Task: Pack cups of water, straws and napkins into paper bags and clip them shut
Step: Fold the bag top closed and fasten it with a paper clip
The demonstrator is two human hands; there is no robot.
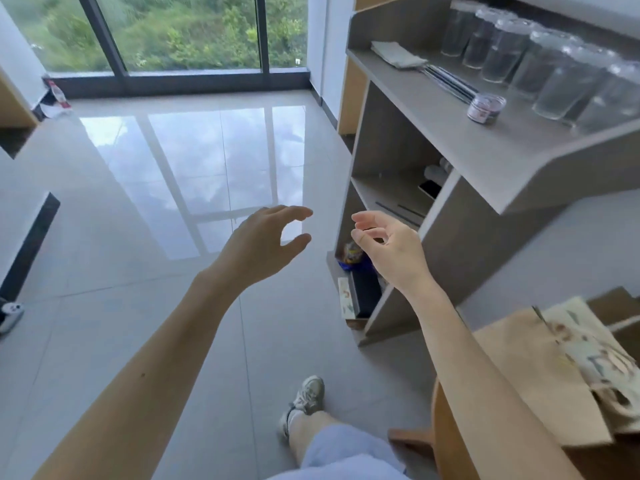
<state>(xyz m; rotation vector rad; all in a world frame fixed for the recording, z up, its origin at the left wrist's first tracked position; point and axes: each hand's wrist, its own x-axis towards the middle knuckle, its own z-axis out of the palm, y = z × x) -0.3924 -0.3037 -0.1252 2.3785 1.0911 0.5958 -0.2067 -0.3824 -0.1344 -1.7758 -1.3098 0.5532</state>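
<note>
Both hands are stretched out in front of me over the floor, holding nothing. My left hand (266, 242) has relaxed, slightly curved fingers. My right hand (388, 247) hangs loosely curled beside the grey counter (519, 157). On the counter's upper ledge stand several clear lidded cups of water (561, 74), with a stack of napkins (398, 53) and dark straws (450, 83) to their left. A brown paper bag (526, 382) lies flat on a wooden table at the lower right, under a printed cloth bag (595, 358).
A small jar (485, 108) sits on the ledge by the cups. The counter's open shelves (398, 188) hold a phone and packets. Glossy tiled floor (173, 202) spreads to the left, up to a large window. My foot (306, 396) is below.
</note>
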